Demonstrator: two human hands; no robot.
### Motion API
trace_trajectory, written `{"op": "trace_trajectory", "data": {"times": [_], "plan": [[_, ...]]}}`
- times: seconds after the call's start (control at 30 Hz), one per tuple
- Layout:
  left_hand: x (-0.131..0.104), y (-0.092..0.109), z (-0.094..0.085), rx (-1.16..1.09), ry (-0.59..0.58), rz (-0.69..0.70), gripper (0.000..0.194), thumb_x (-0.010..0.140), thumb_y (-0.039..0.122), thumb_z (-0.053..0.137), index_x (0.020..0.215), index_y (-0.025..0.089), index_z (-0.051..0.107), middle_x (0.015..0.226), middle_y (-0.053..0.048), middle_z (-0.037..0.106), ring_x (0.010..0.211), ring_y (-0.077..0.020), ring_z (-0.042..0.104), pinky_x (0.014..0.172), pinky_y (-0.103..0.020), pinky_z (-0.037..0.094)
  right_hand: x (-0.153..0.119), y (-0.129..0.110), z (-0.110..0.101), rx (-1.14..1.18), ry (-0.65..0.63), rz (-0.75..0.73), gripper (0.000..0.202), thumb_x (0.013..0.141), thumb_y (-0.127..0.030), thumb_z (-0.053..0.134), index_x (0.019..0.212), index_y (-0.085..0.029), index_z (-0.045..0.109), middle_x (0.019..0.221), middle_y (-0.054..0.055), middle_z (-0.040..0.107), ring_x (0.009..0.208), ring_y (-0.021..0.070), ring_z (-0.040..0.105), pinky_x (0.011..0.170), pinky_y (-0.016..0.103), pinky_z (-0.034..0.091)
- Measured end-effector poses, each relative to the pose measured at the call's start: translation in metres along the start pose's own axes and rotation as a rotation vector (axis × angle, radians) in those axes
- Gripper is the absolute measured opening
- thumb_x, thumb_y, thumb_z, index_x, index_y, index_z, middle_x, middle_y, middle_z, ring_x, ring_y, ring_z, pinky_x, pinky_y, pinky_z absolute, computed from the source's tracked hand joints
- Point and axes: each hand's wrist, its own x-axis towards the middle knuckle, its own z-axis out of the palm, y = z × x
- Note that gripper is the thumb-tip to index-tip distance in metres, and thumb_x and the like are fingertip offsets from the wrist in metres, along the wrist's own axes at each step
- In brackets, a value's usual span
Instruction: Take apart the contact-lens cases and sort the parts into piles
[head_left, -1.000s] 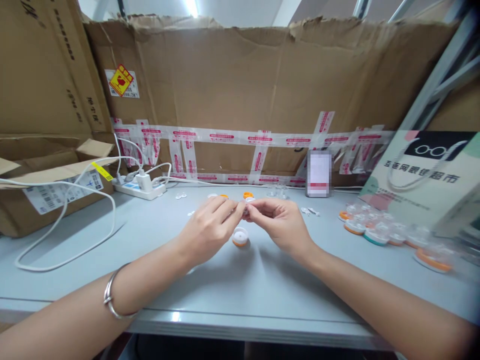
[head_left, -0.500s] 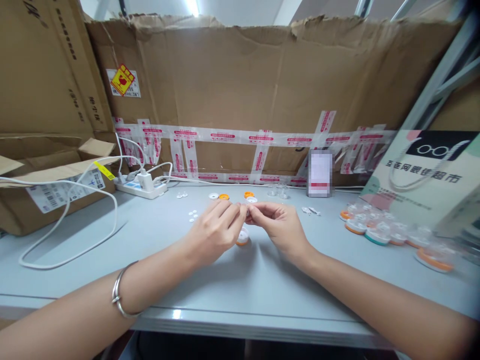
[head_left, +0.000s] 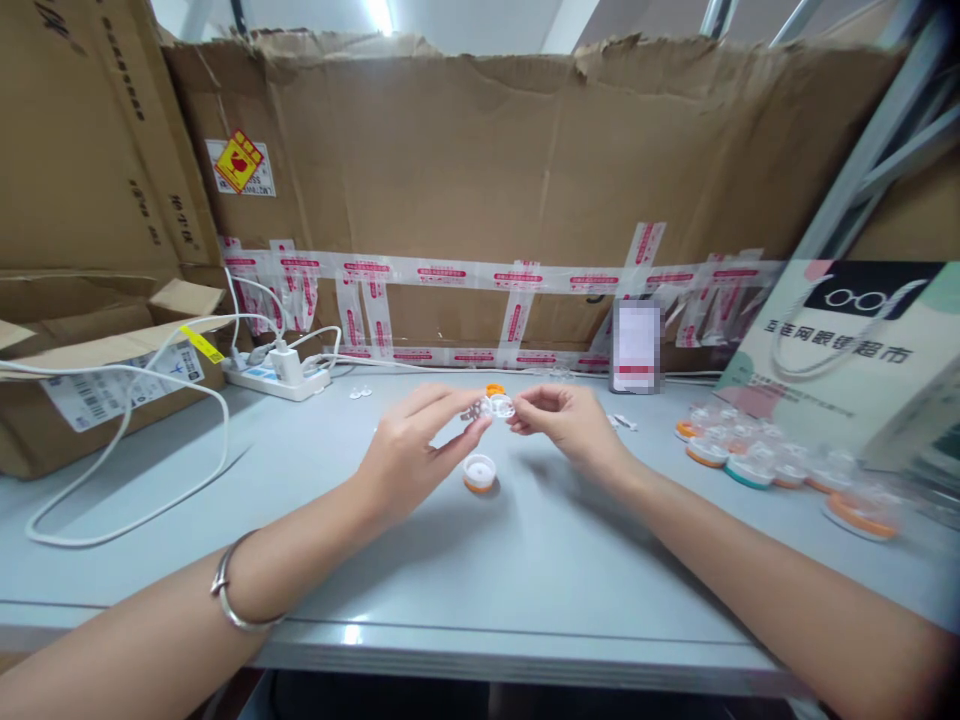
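Observation:
A small clear plastic piece [head_left: 474, 410] sits between the thumb and fingers of my left hand [head_left: 409, 445]. My right hand [head_left: 574, 425] is closed in a pinch just to the right of that piece; what its fingertips hold, if anything, is too small to make out. A white disc [head_left: 502, 405] shows between the two hands, partly overlapped by the clear piece. Just behind it lies an orange ring [head_left: 495, 389]. Below the hands, a round white cap with an orange base [head_left: 479, 473] rests on the table.
Several clear-topped round pieces with orange or green bases [head_left: 750, 465] stand at the right, before a paper bag [head_left: 832, 350]. A phone [head_left: 635, 345] leans at the back. At the left are a power strip [head_left: 281, 375], a white cable [head_left: 127, 540] and an open carton [head_left: 112, 400].
My hands have come slightly apart from a joint pinch. The clear piece now shows in my left fingers, and my left hand hides discs at the back left. The view has shifted slightly.

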Motion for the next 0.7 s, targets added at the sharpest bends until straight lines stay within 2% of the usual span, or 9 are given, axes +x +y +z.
{"op": "trace_trajectory", "data": {"times": [0.17, 0.3, 0.37, 0.43, 0.47, 0.6, 0.7], "plan": [[0.004, 0.0, -0.006, -0.084, 0.051, -0.109, 0.016, 0.081, 0.018, 0.053, 0.096, 0.016, 0.059, 0.083, -0.004, 0.062, 0.075, -0.0112, 0.055, 0.071, -0.027, 0.047, 0.022, 0.016, -0.041, -0.634, -0.069, 0.032, 0.008, 0.062, -0.019, 0.056, 0.061, -0.016, 0.063, 0.055, 0.002, 0.064, 0.055, 0.0147, 0.06, 0.052, 0.023, 0.044], [0.004, 0.0, -0.007, -0.097, 0.058, -0.128, 0.012, 0.08, 0.019, 0.054, 0.091, 0.015, 0.059, 0.08, -0.002, 0.061, 0.072, -0.0096, 0.054, 0.069, -0.025, 0.046, 0.029, 0.023, -0.053, -0.856, -0.109, 0.068, 0.007, 0.06, -0.016, 0.056, 0.057, -0.017, 0.062, 0.053, 0.002, 0.064, 0.053, 0.0143, 0.058, 0.05, 0.022, 0.04], [0.004, -0.001, -0.006, -0.097, 0.044, -0.122, 0.01, 0.08, 0.021, 0.056, 0.088, 0.016, 0.06, 0.077, -0.002, 0.061, 0.068, -0.009, 0.054, 0.066, -0.023, 0.046, 0.027, 0.019, -0.051, -0.897, -0.062, 0.034, 0.006, 0.061, -0.019, 0.057, 0.059, -0.017, 0.063, 0.057, 0.003, 0.064, 0.056, 0.0152, 0.058, 0.051, 0.024, 0.04], [0.003, -0.003, -0.004, -0.082, 0.018, -0.105, 0.011, 0.079, 0.023, 0.058, 0.086, 0.016, 0.061, 0.072, -0.001, 0.06, 0.065, -0.0088, 0.054, 0.063, -0.022, 0.046, 0.021, 0.011, -0.044, -0.818, 0.006, -0.037, 0.011, 0.066, -0.026, 0.058, 0.063, -0.017, 0.064, 0.061, 0.003, 0.064, 0.059, 0.0159, 0.058, 0.053, 0.025, 0.04], [0.002, -0.004, -0.003, -0.068, 0.006, -0.089, 0.012, 0.078, 0.024, 0.059, 0.086, 0.016, 0.061, 0.07, -0.001, 0.06, 0.064, -0.0088, 0.054, 0.062, -0.022, 0.046, 0.017, 0.005, -0.038, -0.708, 0.006, -0.068, 0.016, 0.069, -0.031, 0.057, 0.066, -0.017, 0.064, 0.063, 0.003, 0.064, 0.06, 0.0157, 0.058, 0.054, 0.025, 0.041], [-0.003, -0.008, 0.002, 0.012, -0.052, 0.041, 0.015, 0.08, 0.026, 0.057, 0.09, 0.016, 0.062, 0.071, -0.002, 0.061, 0.063, -0.0099, 0.054, 0.061, -0.023, 0.046, -0.007, -0.015, -0.007, -0.093, -0.243, -0.122, 0.027, 0.076, -0.043, 0.054, 0.078, -0.018, 0.064, 0.073, 0.002, 0.065, 0.068, 0.0133, 0.059, 0.066, 0.027, 0.046], [-0.005, -0.009, 0.005, 0.058, -0.081, 0.116, 0.016, 0.082, 0.025, 0.054, 0.093, 0.016, 0.061, 0.074, -0.003, 0.062, 0.067, -0.0113, 0.056, 0.064, -0.025, 0.047, -0.019, -0.019, 0.013, 0.107, -0.32, -0.101, 0.024, 0.072, -0.04, 0.061, 0.08, -0.018, 0.062, 0.073, 0.001, 0.065, 0.069, 0.0118, 0.059, 0.069, 0.027, 0.047]]}}
